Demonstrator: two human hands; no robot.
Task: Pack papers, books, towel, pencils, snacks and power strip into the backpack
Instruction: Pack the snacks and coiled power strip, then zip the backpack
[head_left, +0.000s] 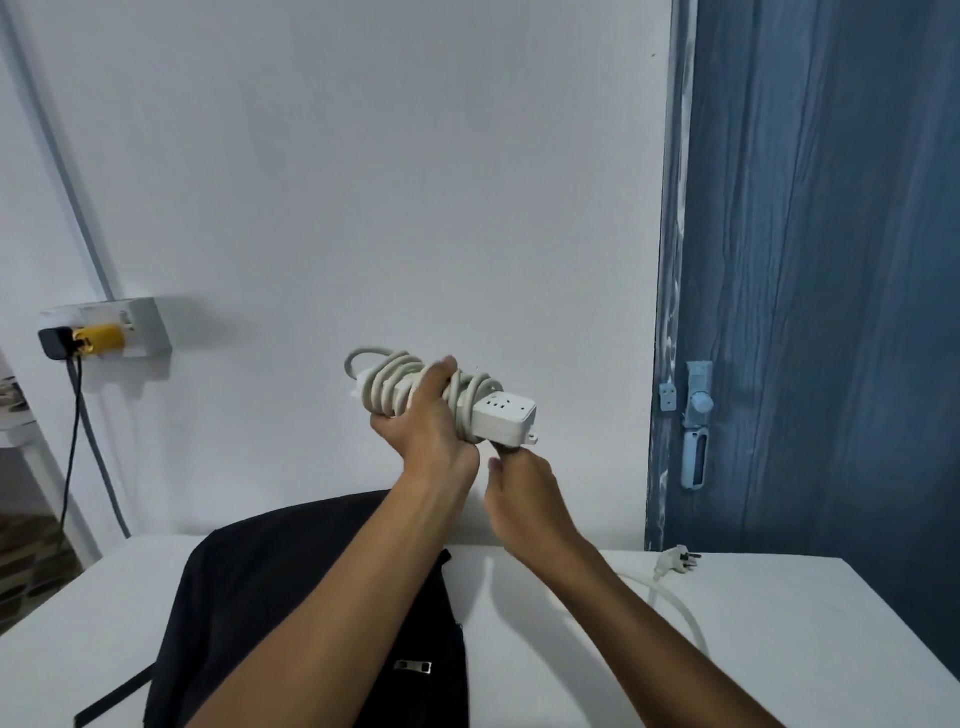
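Note:
My left hand (426, 421) grips the middle of a white power strip (501, 415), held up in front of the wall with its grey cord (387, 387) wound around it in several loops. Just below the strip's right end, my right hand (519, 488) has its fingers curled up against the underside, apparently pinching the loose cord there. The rest of the cord (680, 613) trails across the table behind my right forearm to its plug (675, 561), which lies near the far edge. A black backpack (270, 597) lies flat on the white table (779, 649) under my arms.
A wall socket box (104, 330) at the left holds a yellow plug and a black one with a dark cable hanging down. A blue door (831, 260) with a latch (696, 410) stands at the right. A white shelf edge shows at far left.

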